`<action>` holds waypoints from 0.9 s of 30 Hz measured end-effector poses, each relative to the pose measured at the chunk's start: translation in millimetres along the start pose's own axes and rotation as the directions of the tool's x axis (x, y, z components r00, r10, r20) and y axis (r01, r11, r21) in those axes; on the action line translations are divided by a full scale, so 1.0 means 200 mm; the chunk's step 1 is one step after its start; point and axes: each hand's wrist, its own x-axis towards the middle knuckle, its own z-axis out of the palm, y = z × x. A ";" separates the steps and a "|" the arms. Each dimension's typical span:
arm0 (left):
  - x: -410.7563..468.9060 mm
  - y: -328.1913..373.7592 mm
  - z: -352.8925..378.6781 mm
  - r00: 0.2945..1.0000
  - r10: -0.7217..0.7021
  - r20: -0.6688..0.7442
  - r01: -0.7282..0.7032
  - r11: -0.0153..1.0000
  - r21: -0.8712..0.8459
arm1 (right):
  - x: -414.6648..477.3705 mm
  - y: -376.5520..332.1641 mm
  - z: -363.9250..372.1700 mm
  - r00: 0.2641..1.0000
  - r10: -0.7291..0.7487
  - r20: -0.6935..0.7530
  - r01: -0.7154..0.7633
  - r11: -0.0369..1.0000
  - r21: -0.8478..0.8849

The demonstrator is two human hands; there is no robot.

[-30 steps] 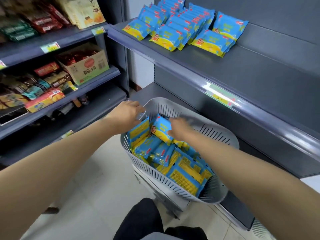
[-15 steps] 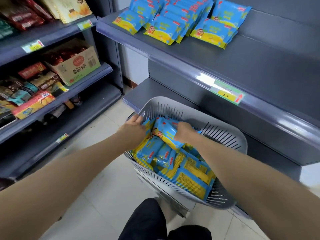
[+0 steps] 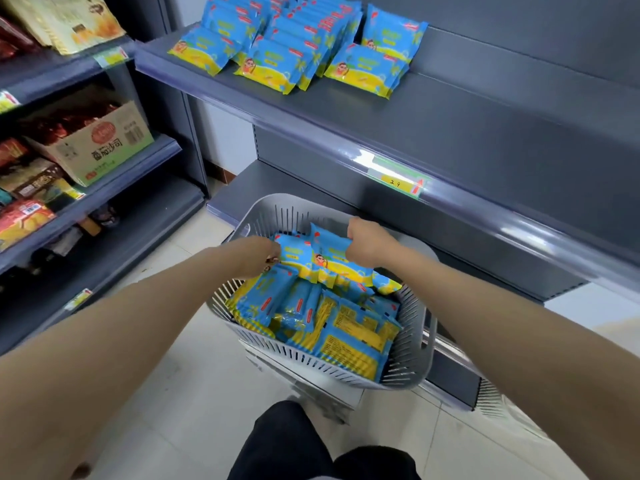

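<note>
A grey slotted basket (image 3: 410, 344) stands low in front of me, filled with several blue-and-yellow snack packets (image 3: 349, 336). My left hand (image 3: 256, 256) grips the left side of a small stack of packets (image 3: 329, 258) at the basket's far end. My right hand (image 3: 369, 242) grips the stack's right side, fingers curled over its top edge. The stack sits slightly above the other packets. More of the same packets (image 3: 277, 64) lie in rows on the grey shelf (image 3: 450, 126) above.
A price label (image 3: 398, 176) marks the shelf's front rail. To the left, another shelving unit holds a cardboard box (image 3: 100, 147) and assorted snack bags (image 3: 27, 216). A lower shelf (image 3: 242, 188) lies behind the basket. My dark trouser legs (image 3: 294, 445) show below, over a tiled floor.
Both hands closed in on a stack of packets in the basket and now hold it from both sides, lifted a little. The view tilted down and closer to the basket.
</note>
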 end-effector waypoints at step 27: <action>0.29 0.00 0.15 0.900 0.269 0.344 -0.408 0.797 0.445 | -0.13 -0.09 -0.35 0.966 0.020 -0.259 0.002 0.997 0.084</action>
